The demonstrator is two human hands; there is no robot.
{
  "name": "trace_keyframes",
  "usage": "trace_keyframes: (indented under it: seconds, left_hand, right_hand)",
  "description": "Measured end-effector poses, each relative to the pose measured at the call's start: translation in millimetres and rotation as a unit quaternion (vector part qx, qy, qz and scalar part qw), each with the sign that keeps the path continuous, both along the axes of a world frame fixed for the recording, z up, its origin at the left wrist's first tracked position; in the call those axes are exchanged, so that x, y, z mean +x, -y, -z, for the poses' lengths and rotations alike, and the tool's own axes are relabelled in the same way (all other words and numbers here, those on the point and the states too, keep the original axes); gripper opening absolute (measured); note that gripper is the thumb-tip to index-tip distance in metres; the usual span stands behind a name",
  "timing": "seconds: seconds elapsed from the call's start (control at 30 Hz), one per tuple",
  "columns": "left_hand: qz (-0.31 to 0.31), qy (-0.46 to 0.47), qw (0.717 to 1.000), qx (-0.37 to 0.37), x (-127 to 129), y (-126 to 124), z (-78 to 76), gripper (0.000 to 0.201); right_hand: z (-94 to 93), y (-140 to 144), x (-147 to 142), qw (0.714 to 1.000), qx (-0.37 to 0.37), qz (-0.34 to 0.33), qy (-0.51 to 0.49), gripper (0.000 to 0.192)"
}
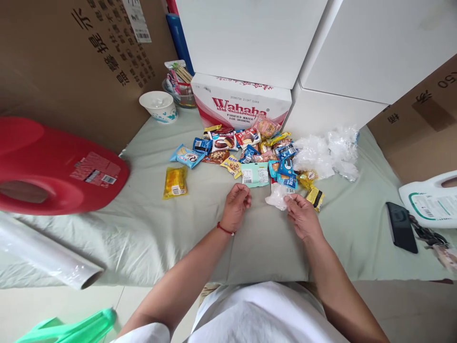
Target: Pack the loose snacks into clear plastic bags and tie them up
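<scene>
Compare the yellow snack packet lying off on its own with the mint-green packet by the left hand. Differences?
The yellow packet lies apart from the heap, left of it; the mint-green packet sits at the heap's near edge, just beyond the left hand. The yellow packet has one small white label at its near end; the mint-green packet shows two white label panels. The yellow packet is narrower, the mint-green wider. Both lie flat on the pale cloth.

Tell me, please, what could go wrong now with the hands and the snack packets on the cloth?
1. The right hand pinches a thin clear bag at the edge of the snack pile; pulling it might drag nearby packets along.
2. The black phone lies near the right forearm, so a wide sweep might knock it.
3. The left hand seems half closed beside the green packet; whether it holds anything is unclear.
</scene>
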State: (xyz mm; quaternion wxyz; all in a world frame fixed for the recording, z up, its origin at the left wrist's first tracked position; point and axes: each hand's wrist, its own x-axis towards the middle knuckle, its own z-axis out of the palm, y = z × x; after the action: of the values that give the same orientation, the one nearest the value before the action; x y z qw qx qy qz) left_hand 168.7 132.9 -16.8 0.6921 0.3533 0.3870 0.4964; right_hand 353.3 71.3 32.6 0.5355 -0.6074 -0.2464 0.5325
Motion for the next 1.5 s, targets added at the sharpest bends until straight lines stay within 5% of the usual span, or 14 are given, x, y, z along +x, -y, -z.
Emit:
trace_keyframes:
  seconds: [0.13,0.23,0.43,0.53,0.73,1.0,1.23,1.5]
  left_hand:
    - [0.021,-0.129,0.973,0.189,2,9,-2.2,0.052]
    - [0.052,-0.207,0.934,0.288,4,14,-1.1,0.025]
    - [0.05,-0.153,0.963,0.215,0,6,4.1,0.03]
    - [0.028,-0.132,0.974,0.181,-2,3,5.9,0.032]
    - [0.022,-0.169,0.959,0.226,0,5,7.4,0.027]
    - [-0.035,-0.042,0.991,0.124,-3,-5,9.7,0.021]
    - [0.0,-0.056,0.987,0.152,-4,-2,7.1,0.02]
    - [0.078,-0.006,0.988,0.135,-10,-6,-0.5,0.024]
  right_hand:
    - [6.4,2,-10,1.0,0.009,-0.006,0.014,0.047]
    - [8.7,2,-16,0.998,0.005,-0.045,-0.037,0.047]
    - [12.8,5,-8,0.994,-0.012,-0.091,-0.061,0.049]
    - [14.0,9,-1,0.996,-0.029,-0.078,-0.031,0.044]
    - [14.3,7,-9,0.996,-0.039,-0.062,-0.048,0.057]
    - [15.4,3,-5,1.0,0.011,-0.01,-0.018,0.042]
    - [15.3,0,-23,0.988,0.05,-0.09,0.116,0.037]
    - [-3.8,3,-3,0.987,0.02,-0.114,-0.111,0.041]
